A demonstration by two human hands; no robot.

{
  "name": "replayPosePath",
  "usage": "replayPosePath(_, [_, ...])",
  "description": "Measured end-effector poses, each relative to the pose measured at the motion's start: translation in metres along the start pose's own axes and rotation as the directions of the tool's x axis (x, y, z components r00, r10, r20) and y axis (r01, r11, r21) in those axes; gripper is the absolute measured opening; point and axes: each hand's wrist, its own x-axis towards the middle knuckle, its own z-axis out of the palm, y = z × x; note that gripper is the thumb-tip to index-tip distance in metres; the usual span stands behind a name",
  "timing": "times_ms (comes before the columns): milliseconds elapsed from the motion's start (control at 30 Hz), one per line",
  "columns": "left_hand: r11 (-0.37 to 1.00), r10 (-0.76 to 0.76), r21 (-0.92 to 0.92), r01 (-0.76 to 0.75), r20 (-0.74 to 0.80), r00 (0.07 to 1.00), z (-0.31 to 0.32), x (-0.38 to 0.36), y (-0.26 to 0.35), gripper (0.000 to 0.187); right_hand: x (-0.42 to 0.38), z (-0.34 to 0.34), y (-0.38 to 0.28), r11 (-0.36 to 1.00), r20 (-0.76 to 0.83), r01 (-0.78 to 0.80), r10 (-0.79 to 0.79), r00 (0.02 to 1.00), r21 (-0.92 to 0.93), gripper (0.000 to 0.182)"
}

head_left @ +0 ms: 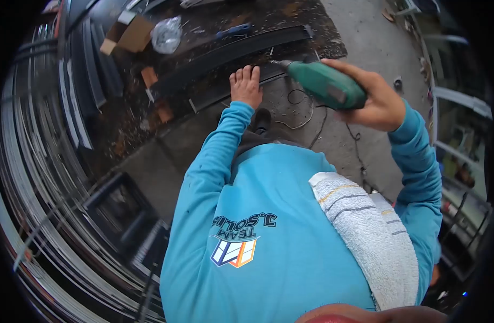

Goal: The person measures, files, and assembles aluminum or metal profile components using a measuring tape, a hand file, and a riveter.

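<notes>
My right hand is wrapped around a green power drill. The drill points left, and its bit tip is close over the near dark metal profile, just right of my left hand. That left hand lies on the near profile with its fingers stretched forward across it. Beyond it, a second dark profile runs roughly parallel on the dark work surface.
A blue-handled tool, a clear plastic bag and an open cardboard box sit at the back. Long metal profiles fill the left side. Cords trail across the floor. A striped towel hangs over my chest.
</notes>
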Motion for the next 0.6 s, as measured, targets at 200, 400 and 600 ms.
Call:
replayPosePath(200, [0.928,0.283,0.293,-0.232,-0.148,0.947,0.010,-0.016,-0.013,0.066,0.112,0.078,-0.043,0.978,0.351,0.160,-0.105,0.930,-0.132,0.085])
replayPosePath(400, [0.986,0.072,0.150,-0.069,-0.016,0.997,0.004,-0.016,-0.017,0.076,0.175,0.136,-0.057,0.910,0.487,0.221,-0.024,0.873,-0.351,0.088])
replayPosePath(600, [0.992,0.108,0.071,-0.103,-0.072,0.992,-0.006,-0.018,-0.022,0.074,0.199,0.142,-0.068,0.938,0.542,0.158,0.037,0.839,-0.308,0.088])
